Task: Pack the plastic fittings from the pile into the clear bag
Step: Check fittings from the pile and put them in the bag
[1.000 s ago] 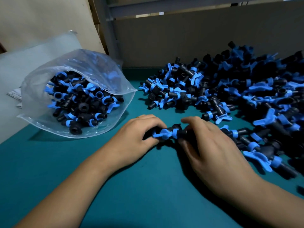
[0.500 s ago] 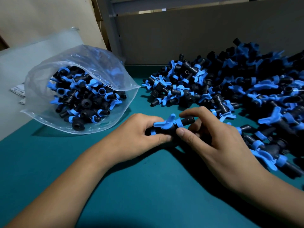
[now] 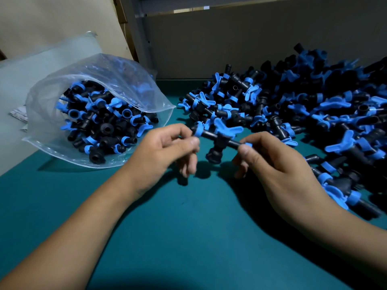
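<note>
A black T-shaped fitting [image 3: 217,141] with blue wing nuts hangs above the green table, held level by both ends. My left hand [image 3: 161,153] pinches its left end between thumb and forefinger. My right hand [image 3: 278,168] pinches its right end the same way. The large pile of black and blue fittings [image 3: 303,114] spreads over the right and back of the table. The clear bag [image 3: 100,109] lies on its side at the left, mouth facing right, holding several fittings.
The green table top [image 3: 188,237] stretches under my forearms. A grey back panel [image 3: 251,42] and a metal post [image 3: 138,32] stand behind the pile. A pale board [image 3: 18,84] and some papers lie left of the bag.
Both hands have lifted the fitting off the table and moved apart, each now holding one end. The view has shifted slightly.
</note>
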A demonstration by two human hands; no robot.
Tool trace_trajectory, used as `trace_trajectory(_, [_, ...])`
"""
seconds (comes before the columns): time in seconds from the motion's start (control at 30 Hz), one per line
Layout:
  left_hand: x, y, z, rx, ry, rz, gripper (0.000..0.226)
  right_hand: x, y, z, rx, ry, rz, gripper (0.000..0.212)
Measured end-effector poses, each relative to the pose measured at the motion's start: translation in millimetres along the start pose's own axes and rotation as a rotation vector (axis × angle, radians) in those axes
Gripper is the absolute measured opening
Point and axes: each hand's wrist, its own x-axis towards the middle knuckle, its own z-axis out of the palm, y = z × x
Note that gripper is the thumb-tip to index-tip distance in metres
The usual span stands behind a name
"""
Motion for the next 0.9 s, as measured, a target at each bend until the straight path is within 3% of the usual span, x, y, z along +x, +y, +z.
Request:
trace_trajectory(0.1, [2.0, -3.1, -8.7, -0.077, 0.074, -0.019, 0.024, 1.4, 0.3, -0.3, 0.121, 0.01, 0.065, 0.025])
trace_trajectory(0.27, [2.8, -3.9, -2.1, 0.018, 0.003, -0.101, 0.035, 1.8, 1.0, -0.5, 0.247, -0.027, 0.107, 0.03])
trace_trajectory(0.57, [3.6, -2.7, 7.2, 0.038, 0.014, -0.084, 0.015, 2.8, 0.5, 1.0, 0.3, -0.051, 0.082, 0.029])
trace_trajectory(0.8, [3.7, -5.8, 6.5, -0.038, 0.014, -0.095, 0.013, 4.4, 3.7, 0.1, 0.19, -0.036, 0.059, 0.029])
trace_trajectory(0.9, [3.1, -6.4, 5.0, -0.091, 0.035, -0.042, 0.008, 5.8, 3.9, 0.6, 0.222, -0.02, 0.042, 0.017])
